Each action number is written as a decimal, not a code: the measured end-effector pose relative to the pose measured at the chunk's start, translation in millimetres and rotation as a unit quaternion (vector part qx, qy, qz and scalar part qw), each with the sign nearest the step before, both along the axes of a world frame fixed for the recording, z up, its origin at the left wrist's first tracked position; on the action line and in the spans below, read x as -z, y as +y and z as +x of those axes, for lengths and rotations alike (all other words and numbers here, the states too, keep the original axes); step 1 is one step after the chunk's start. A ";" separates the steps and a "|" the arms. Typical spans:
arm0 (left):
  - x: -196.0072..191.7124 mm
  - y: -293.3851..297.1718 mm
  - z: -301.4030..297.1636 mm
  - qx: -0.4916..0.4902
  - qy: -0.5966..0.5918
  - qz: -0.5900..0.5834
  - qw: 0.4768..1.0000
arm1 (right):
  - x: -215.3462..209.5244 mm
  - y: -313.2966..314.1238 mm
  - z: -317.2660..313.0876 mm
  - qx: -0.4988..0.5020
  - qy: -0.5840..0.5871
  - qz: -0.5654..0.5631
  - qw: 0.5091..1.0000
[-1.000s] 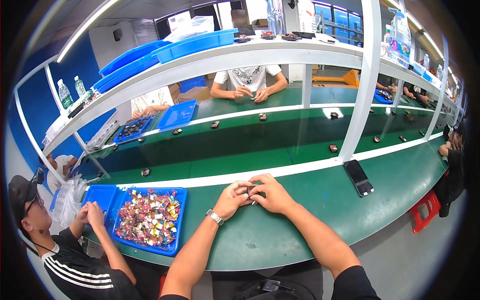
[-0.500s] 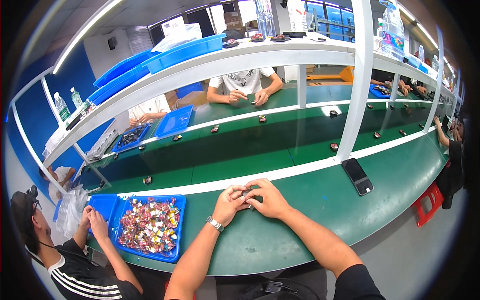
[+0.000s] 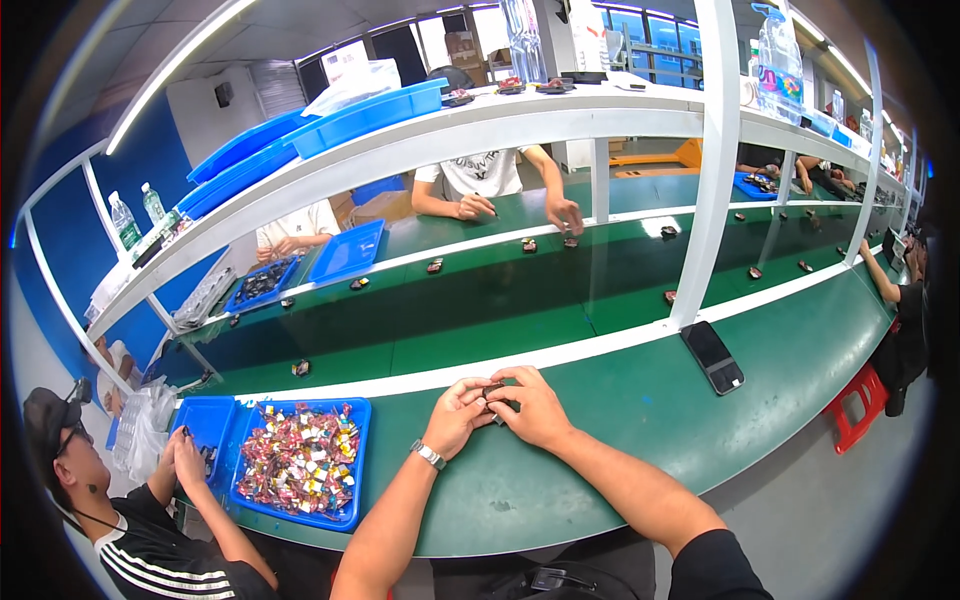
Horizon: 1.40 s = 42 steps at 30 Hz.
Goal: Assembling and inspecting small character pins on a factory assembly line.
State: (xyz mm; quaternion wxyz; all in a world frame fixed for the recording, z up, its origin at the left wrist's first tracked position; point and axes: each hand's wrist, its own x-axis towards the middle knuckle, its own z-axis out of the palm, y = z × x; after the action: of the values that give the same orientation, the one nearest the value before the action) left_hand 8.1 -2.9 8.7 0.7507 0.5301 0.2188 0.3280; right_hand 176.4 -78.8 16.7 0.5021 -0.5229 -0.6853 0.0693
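My left hand (image 3: 455, 420) and my right hand (image 3: 532, 408) meet over the green worktop (image 3: 590, 480), fingers closed together. Between their fingertips is a small dark part (image 3: 492, 393), mostly covered, so its exact kind does not show. A metal-banded watch (image 3: 428, 454) is on my left wrist. To the left of my forearms, a blue tray (image 3: 362, 465) holds a heap of small red, white and yellow wired parts (image 3: 300, 455). A black phone (image 3: 712, 357) lies on the worktop to the right of my hands.
Beyond a white rail runs a green conveyor belt (image 3: 460, 325) carrying several small assemblies. A white post (image 3: 708, 180) rises beside the phone to an overhead shelf (image 3: 420, 128). A co-worker (image 3: 150, 530) sits close at my left; another person (image 3: 485, 185) works across the belt. A red stool (image 3: 858, 408) stands at right.
My hands stay together around the small dark part, with slight finger movement. The person across has stretched one hand out to the belt. Assemblies on the belt's near-left and far stretches have shifted slightly right.
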 end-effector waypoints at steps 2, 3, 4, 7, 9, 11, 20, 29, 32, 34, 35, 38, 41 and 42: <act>-1.1 -0.8 0.2 0.000 0.000 -0.002 1.000 | 0.8 0.7 0.6 0.001 0.006 0.005 1.000; -1.4 -1.3 0.0 -0.001 0.000 -0.001 1.000 | 1.3 1.0 1.2 -0.003 0.007 0.007 1.000; -1.7 -1.5 -0.2 -0.002 0.000 -0.001 1.000 | 1.4 1.1 1.3 -0.006 0.007 0.009 1.000; -1.8 -0.4 -1.1 0.002 0.000 -0.013 1.000 | 1.0 0.4 -1.2 0.009 0.009 0.003 1.000; -1.8 -0.3 -0.8 -0.001 0.002 -0.013 1.000 | 3.0 1.4 -3.3 0.017 0.007 0.008 1.000; -2.1 -0.5 0.5 -0.005 0.003 -0.014 1.000 | 3.3 2.3 -5.6 0.024 0.005 0.012 1.000; 0.6 -4.0 4.0 -0.041 -0.016 0.012 0.999 | -3.6 2.9 -3.9 0.008 -0.056 0.076 0.995; -1.4 -5.1 3.8 -0.043 -0.016 0.010 0.999 | -2.7 0.3 -3.8 0.015 0.022 0.008 1.000; 0.1 -4.4 3.7 -0.046 -0.030 0.009 0.998 | 0.6 2.7 0.6 0.001 0.051 -0.002 0.999; -0.1 -4.3 2.8 -0.051 -0.030 0.021 0.998 | 0.5 5.0 4.6 -0.021 0.064 -0.017 0.998; 0.0 -4.4 2.3 -0.052 -0.030 0.021 0.998 | 0.5 5.3 5.3 -0.022 0.064 -0.017 0.998; 3.5 -2.5 2.9 -0.061 -0.014 0.032 0.998 | -1.6 4.6 7.0 -0.039 0.085 -0.042 0.995; 7.7 0.0 2.4 -0.056 -0.011 0.042 0.997 | -1.4 4.2 8.1 -0.046 0.091 -0.052 0.993; 7.6 0.6 2.7 -0.057 0.003 0.045 0.997 | -0.5 5.1 8.7 -0.048 0.098 -0.060 0.992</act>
State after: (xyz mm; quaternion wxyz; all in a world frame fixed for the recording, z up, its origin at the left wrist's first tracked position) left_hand 10.8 -2.3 1.1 0.7055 0.5507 0.2365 0.3782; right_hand 185.1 -73.8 17.3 0.5305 -0.5090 -0.6520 0.1853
